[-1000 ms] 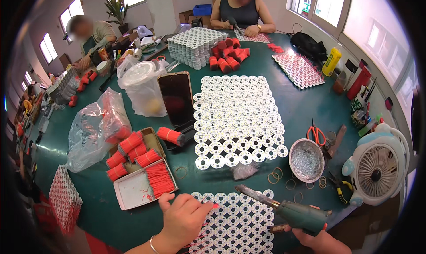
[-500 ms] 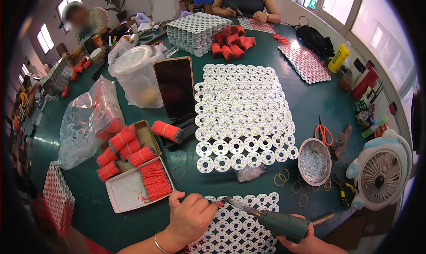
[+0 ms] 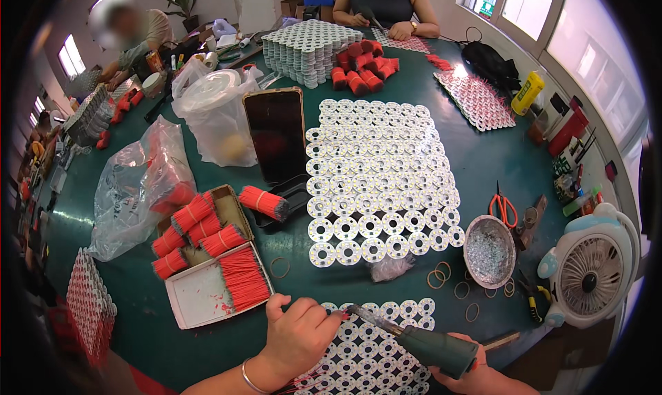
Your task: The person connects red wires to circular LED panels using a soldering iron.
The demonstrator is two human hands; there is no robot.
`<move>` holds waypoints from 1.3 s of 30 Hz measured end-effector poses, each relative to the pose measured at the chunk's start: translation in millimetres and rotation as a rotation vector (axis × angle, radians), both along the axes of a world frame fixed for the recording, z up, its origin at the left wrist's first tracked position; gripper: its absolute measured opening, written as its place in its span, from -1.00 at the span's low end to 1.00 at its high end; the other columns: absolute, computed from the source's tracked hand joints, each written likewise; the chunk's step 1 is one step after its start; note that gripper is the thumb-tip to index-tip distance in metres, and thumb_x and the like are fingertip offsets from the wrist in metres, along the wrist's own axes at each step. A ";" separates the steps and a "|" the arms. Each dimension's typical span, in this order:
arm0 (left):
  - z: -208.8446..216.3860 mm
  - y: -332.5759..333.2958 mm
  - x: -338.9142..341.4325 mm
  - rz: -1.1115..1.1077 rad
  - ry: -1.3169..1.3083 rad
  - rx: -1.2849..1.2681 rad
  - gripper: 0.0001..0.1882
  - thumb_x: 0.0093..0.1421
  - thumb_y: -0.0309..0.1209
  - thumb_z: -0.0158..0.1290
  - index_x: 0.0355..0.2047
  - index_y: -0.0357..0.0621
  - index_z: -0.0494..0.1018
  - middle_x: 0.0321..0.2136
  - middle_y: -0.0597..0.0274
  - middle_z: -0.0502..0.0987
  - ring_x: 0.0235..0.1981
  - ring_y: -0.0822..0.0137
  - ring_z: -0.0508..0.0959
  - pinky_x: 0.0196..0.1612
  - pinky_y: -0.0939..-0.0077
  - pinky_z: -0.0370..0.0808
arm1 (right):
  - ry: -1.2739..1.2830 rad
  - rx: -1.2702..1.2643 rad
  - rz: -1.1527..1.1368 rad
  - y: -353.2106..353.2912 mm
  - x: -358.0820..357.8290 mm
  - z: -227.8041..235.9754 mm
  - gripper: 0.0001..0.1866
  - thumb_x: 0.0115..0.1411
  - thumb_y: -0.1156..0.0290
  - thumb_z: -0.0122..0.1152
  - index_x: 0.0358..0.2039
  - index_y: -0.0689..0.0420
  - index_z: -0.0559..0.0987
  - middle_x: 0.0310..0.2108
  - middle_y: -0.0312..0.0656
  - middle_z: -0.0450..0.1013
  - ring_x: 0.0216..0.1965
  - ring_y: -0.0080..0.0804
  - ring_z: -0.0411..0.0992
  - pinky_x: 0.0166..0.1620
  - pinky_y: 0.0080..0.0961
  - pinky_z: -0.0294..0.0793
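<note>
A sheet of round white LED boards (image 3: 369, 350) lies on the table in front of me. My left hand (image 3: 298, 340), with a bangle at the wrist, is closed in a pinch over its far left corner. A short red wire (image 3: 347, 315) seems to show at its fingertips, and more red wires lie under the palm. My right hand (image 3: 463, 367) grips the dark green handle of a soldering iron (image 3: 431, 349). The iron's tip reaches left, close by the pinched fingers; whether it touches a board cannot be made out.
A white box (image 3: 196, 298) of loose red wires sits left, wire bundles (image 3: 193, 212) behind it. Stacked LED sheets (image 3: 386, 181) and a phone (image 3: 276, 133) stand beyond. At right are a metal bowl (image 3: 489, 251), red-handled scissors (image 3: 503, 209) and a fan (image 3: 586, 278). Two people work farther off.
My hands and the soldering iron stay almost in place, the view shifting slightly. At the far left, the other person has leaned and reached an arm toward the table.
</note>
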State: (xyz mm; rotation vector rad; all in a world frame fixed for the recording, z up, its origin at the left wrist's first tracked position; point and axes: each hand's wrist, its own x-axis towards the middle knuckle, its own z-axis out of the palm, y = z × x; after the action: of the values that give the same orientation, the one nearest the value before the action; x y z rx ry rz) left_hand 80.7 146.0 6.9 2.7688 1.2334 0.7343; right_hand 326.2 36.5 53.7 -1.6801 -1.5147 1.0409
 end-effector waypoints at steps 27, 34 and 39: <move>-0.3 -9.4 -8.0 -0.017 0.019 0.002 -0.91 -0.13 -0.37 0.15 -0.53 0.09 0.50 -0.65 0.48 0.29 -0.44 0.44 0.37 -0.18 0.21 0.08 | 0.021 0.180 0.038 -12.4 6.6 -26.1 -0.70 -0.03 0.55 0.23 -0.23 0.29 0.47 -0.32 -0.08 0.47 -0.33 -0.35 0.46 -0.27 -0.47 0.43; -2.3 -8.0 9.9 -0.070 0.010 -0.024 -0.94 0.02 -0.34 0.04 -0.46 0.06 0.47 -0.59 0.47 0.32 -0.37 0.47 0.38 -0.14 0.29 0.16 | 0.093 -0.011 -0.020 -23.6 34.7 -30.1 -0.74 0.00 0.58 0.19 -0.24 0.29 0.47 -0.41 -0.06 0.48 -0.47 -0.37 0.46 -0.43 -0.51 0.43; -13.3 -11.3 4.3 -0.016 -0.086 0.043 -0.97 0.01 -0.37 0.05 -0.53 0.04 0.44 -0.58 0.42 0.32 -0.36 0.43 0.38 -0.09 0.32 0.18 | 0.389 -0.123 -0.321 -20.4 12.5 -22.9 -0.81 0.10 0.48 0.09 -0.30 0.33 0.46 -0.54 -0.06 0.46 -0.62 -0.38 0.40 -0.57 -0.53 0.39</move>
State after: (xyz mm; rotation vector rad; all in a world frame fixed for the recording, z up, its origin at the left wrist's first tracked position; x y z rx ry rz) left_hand 85.1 134.7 -6.4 2.7448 1.1924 0.8782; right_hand 338.6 16.1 30.8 -1.6175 -0.9167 1.2148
